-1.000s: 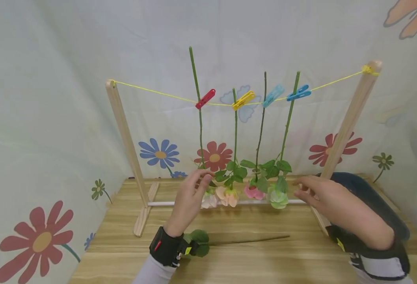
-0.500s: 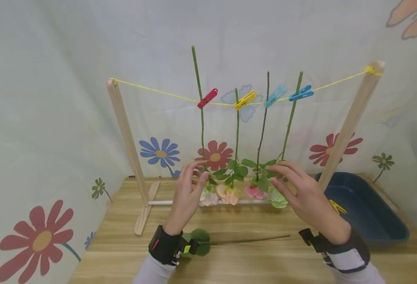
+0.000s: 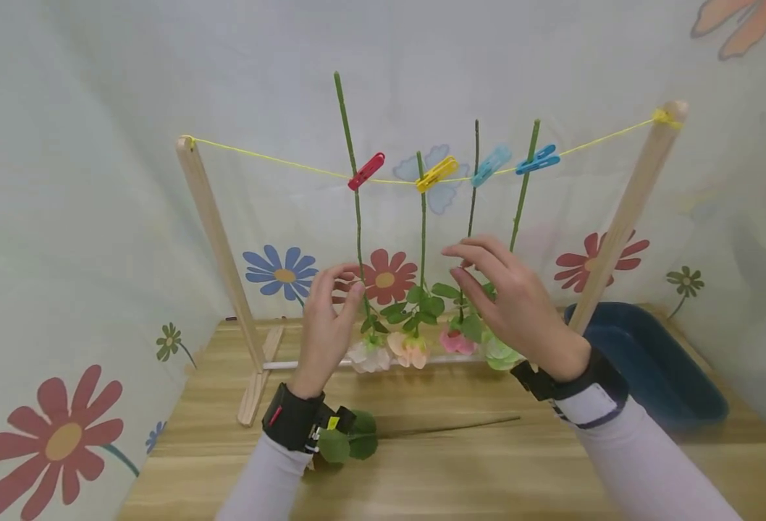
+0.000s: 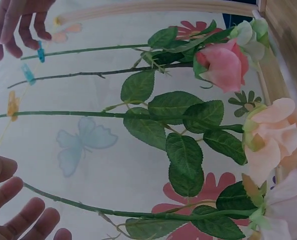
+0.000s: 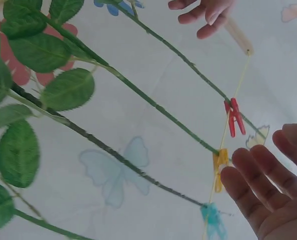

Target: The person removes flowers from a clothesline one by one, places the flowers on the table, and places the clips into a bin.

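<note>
Several artificial roses hang bloom-down from a yellow string point(image 3: 279, 161): a white rose point(image 3: 368, 356), a peach rose point(image 3: 409, 350), a pink rose point(image 3: 456, 341) and a pale green rose point(image 3: 499, 352). Their stems are clipped by a red clothespin point(image 3: 366, 171), a yellow clothespin point(image 3: 437, 174), a light blue clothespin point(image 3: 491, 166) and a blue clothespin point(image 3: 538, 159). Beside the white rose's stem, my left hand point(image 3: 329, 322) holds nothing, fingers loosely bent; contact is unclear. My right hand point(image 3: 516, 304), empty and relaxed, is raised before the pink and green roses' stems, partly covering them.
Wooden posts point(image 3: 216, 239) carry the string, joined low down by a white rod point(image 3: 282, 365). A leafy flower stem point(image 3: 448, 428) lies on the wooden table point(image 3: 461, 477), its left end partly behind my left wrist. A dark blue basin point(image 3: 657, 369) stands at the right.
My right hand has moved left and upward from beside the basin to the hanging stems. The left hand stays near the white rose's stem. The head view has shifted slightly.
</note>
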Motion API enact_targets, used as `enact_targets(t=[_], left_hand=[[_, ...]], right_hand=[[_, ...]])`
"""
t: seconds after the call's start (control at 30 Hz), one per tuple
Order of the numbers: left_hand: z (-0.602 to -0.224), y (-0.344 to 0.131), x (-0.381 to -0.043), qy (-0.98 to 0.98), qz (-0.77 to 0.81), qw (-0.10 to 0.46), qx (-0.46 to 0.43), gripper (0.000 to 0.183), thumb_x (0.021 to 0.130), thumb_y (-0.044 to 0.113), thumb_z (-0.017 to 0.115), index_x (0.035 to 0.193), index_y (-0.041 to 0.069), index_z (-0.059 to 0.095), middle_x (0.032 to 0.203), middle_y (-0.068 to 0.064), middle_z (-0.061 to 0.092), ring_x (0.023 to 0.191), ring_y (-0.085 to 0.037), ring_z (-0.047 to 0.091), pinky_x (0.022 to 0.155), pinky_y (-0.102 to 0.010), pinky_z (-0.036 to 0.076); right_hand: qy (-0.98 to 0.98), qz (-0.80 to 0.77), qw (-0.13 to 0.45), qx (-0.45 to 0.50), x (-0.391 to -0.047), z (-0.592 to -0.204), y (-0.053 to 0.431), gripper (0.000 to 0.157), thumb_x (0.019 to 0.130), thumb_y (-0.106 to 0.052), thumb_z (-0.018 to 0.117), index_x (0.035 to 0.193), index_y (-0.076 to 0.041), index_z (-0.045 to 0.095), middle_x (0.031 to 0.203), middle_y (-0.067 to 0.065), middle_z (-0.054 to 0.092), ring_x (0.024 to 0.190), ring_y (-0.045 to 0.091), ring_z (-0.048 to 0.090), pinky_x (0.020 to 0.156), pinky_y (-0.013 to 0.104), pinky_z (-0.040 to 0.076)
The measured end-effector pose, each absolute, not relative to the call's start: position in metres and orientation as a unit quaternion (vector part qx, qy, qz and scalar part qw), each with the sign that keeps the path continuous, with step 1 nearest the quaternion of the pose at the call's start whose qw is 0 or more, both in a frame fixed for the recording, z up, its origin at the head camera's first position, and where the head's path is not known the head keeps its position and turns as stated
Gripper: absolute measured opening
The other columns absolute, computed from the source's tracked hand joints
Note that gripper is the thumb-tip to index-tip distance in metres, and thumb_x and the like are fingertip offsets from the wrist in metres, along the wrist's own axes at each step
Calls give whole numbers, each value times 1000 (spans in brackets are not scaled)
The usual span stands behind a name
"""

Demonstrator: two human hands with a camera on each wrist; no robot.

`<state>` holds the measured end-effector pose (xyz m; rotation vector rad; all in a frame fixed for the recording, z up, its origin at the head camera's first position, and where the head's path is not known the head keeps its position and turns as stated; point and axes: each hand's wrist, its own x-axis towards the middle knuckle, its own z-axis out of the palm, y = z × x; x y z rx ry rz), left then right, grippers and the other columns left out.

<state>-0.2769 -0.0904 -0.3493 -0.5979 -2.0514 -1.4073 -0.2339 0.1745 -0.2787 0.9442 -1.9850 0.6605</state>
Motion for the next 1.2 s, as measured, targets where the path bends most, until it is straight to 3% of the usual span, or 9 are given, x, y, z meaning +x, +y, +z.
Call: enact_targets(t=[0.1, 0.2, 0.47, 0.77, 0.9, 1.2], left_hand=[[-341, -91, -283, -762, -534, 291, -222, 37, 108, 26, 59, 139, 6, 58, 127, -19, 58, 116, -29, 55, 96, -51, 48], [-334, -89, -289, -754, -547, 288, -220, 44, 108, 27, 59, 146, 7, 51, 133, -17, 55, 123, -32, 52, 102, -56, 44], [-323, -79, -301, -754, -543, 291, -228, 57, 107, 25, 58, 157, 6, 38, 143, -17, 48, 133, -33, 44, 108, -52, 39], [-318, -76, -308, -749, -551, 286, -229, 60, 107, 35, 57, 157, 7, 38, 142, -20, 47, 131, -39, 45, 106, -57, 40], [-316, -72, -311, -753, -553, 276, -226, 55, 107, 29, 56, 155, 6, 42, 141, -22, 49, 128, -39, 48, 105, -59, 42], [-320, -62, -316, -761, -548, 278, -208, 43, 108, 14, 56, 150, 3, 49, 130, -20, 59, 121, -35, 57, 105, -53, 47]], right_hand=[[-775, 252, 434, 385, -242, -259, 164, 35, 92, 1, 76, 127, 0, 69, 121, 18, 64, 112, 32, 61, 97, 40, 50], [-764, 232, 455, 395, -252, -235, 155, 29, 96, -2, 73, 124, 3, 69, 123, 21, 64, 120, 39, 54, 106, 49, 42], [-787, 163, 452, 386, -274, -185, 133, 32, 100, -12, 71, 128, 3, 67, 127, 21, 65, 138, 40, 45, 122, 49, 27], [-842, 120, 379, 366, -289, -161, 114, 38, 105, -20, 64, 137, 0, 62, 139, 19, 61, 146, 36, 40, 125, 46, 22], [-863, 83, 350, 355, -296, -151, 109, 37, 107, -21, 62, 137, 0, 63, 138, 19, 62, 145, 37, 40, 124, 47, 23], [-915, 20, 248, 318, -306, -129, 99, 33, 109, -21, 57, 136, -5, 66, 133, 14, 66, 143, 34, 41, 121, 49, 24]])
